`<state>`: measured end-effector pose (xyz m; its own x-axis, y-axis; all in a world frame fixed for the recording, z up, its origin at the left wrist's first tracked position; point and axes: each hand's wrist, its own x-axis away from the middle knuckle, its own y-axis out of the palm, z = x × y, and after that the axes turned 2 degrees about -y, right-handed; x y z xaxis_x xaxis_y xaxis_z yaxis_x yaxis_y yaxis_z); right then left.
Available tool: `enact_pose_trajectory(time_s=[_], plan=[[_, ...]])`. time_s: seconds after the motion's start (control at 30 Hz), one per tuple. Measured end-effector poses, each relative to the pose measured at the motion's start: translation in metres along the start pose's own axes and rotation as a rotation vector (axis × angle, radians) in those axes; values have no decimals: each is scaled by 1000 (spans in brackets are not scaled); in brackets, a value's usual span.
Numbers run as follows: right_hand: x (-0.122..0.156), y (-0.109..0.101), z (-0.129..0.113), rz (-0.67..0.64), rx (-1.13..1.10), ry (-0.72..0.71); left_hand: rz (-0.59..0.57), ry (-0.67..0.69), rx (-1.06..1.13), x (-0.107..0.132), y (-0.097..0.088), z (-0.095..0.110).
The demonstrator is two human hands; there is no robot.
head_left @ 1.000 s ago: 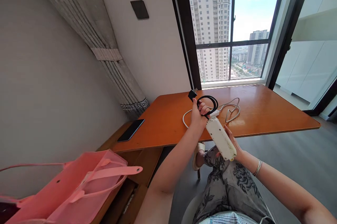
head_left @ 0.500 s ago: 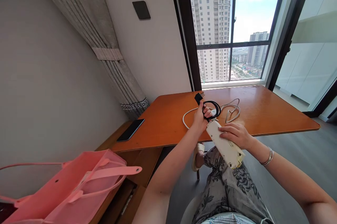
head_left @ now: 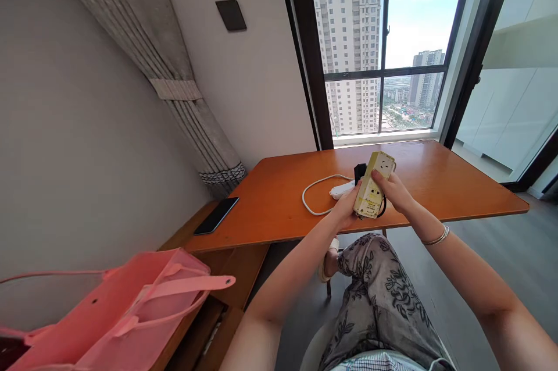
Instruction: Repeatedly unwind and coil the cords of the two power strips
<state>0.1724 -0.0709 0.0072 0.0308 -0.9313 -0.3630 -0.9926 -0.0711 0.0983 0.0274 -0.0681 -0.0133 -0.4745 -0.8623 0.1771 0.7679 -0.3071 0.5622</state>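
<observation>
As fingers (head_left: 379,178) clasp power strip (head_left: 370,195), black cord (head_left: 384,206), partly hidden

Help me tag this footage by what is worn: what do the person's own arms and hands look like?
The left hand and right hand are both ungloved, and no sleeves show on either arm. Thin silver-coloured bangles circle the right wrist; nothing worn is visible on the left wrist. Nail details are too small to make out.

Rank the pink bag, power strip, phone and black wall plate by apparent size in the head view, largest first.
1. Pink bag, helped by nearness
2. Power strip
Phone and black wall plate: smaller, too alike to rank
</observation>
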Motion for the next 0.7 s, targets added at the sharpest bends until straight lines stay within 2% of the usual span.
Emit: enact_pose_trajectory(time_s=[0.1,0.2,0.3,0.47,0.57,0.7], plan=[[-2,-10,11,-46,-96,170,13,-109,-22,-4,-9,-1],[-1,-17,18,-63,-180,267,-58,-136,3,-10,-18,-5],[0,-16,20,8,-247,232,-91,-129,27,-14,-21,-11],[3,-5,25,123,-278,174,-115,-135,49,-12,-12,-13],[5,-1,33,202,-307,144,-57,-112,81,-11,-10,-11],[3,0,42,298,-314,89,28,-20,93,-11,-16,-10]])
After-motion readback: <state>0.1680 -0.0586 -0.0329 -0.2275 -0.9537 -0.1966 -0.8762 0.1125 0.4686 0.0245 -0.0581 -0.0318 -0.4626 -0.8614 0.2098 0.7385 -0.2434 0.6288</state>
